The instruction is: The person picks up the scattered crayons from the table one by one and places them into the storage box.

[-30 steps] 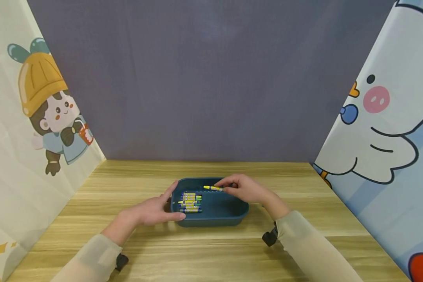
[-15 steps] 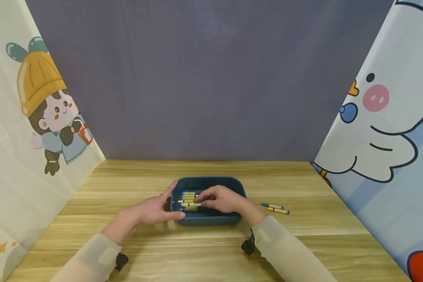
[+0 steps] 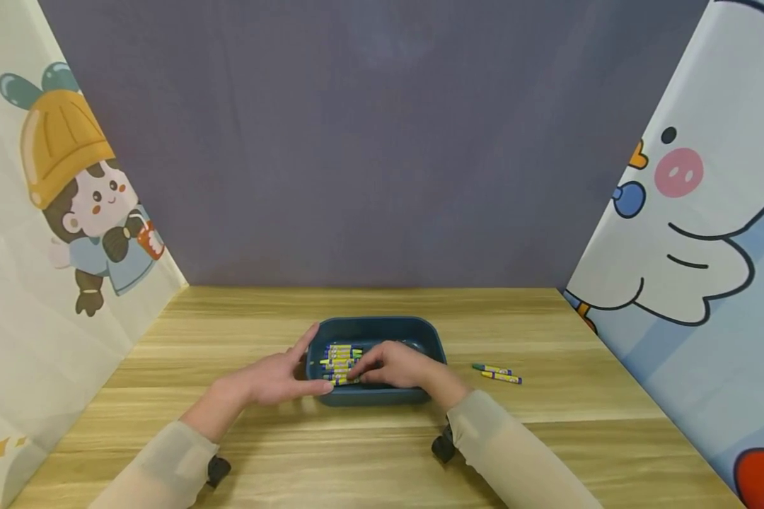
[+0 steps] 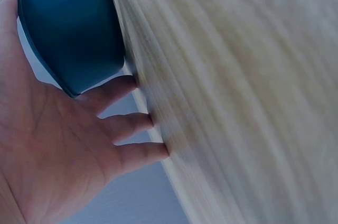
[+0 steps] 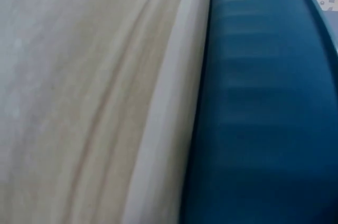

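In the head view a dark blue plastic box stands on the table, with a row of several crayons in yellow wrappers at its left end. My left hand spans that end, its thumb on the near rim and its index finger on the far one. In the left wrist view, the other fingers reach down to the tabletop. My right hand is inside the box and pinches a yellow crayon at the near end of the row. The right wrist view shows only the box's outer wall and the table.
Two more crayons, one green-tipped and one yellow, lie on the wooden table right of the box. A grey backdrop rises behind, and printed cloth panels flank both sides.
My right hand has moved left and nearer, from the far right of the box to the row's near end, with a crayon. The two crayons on the table have come into view. My left hand stays.
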{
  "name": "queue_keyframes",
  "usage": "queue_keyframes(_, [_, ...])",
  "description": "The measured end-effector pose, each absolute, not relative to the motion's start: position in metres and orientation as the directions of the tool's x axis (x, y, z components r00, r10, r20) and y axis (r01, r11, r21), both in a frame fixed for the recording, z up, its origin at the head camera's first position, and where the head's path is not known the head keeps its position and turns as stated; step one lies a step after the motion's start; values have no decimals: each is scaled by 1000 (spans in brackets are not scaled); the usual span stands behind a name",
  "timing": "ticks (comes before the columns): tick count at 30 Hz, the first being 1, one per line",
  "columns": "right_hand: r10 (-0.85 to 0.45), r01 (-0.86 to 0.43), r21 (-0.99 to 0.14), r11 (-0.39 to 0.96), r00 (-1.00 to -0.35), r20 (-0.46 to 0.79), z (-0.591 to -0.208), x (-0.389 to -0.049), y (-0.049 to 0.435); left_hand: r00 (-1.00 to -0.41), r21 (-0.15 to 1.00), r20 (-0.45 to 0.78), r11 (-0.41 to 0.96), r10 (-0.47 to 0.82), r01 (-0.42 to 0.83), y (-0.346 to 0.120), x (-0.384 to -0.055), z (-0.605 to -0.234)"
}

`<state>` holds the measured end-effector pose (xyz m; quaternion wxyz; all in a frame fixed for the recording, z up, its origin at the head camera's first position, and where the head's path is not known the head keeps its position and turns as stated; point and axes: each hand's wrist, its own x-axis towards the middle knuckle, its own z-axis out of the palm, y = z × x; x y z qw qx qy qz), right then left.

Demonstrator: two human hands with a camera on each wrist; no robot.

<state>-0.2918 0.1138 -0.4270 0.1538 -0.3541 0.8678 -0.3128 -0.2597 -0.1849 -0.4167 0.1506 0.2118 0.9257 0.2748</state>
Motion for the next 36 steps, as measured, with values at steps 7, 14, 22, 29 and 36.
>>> queue_keyframes(7, [-705,-548,-603,580,-709,-33,-428,-292,111,-863,571,-164,760,477,312,-186,-260,-417])
queue_keyframes(14, [-702,-563,-585,584,-712,-16,-427,-291,109,-863,578,-164,755,478,309,-186,-260,-418])
queue_keyframes(22, [-688,-561,-583,587,-726,6,-425,-291,110,-863,584,-164,752,479,306,-186,-260,-418])
queue_keyframes(29, [-676,-558,-594,580,-736,30,-413,-292,120,-856,608,-155,730,493,311,-187,-261,-418])
queue_keyframes(36, [-636,-522,-612,595,-771,39,-394,-291,152,-856,618,-145,721,497,314,-188,-262,-420])
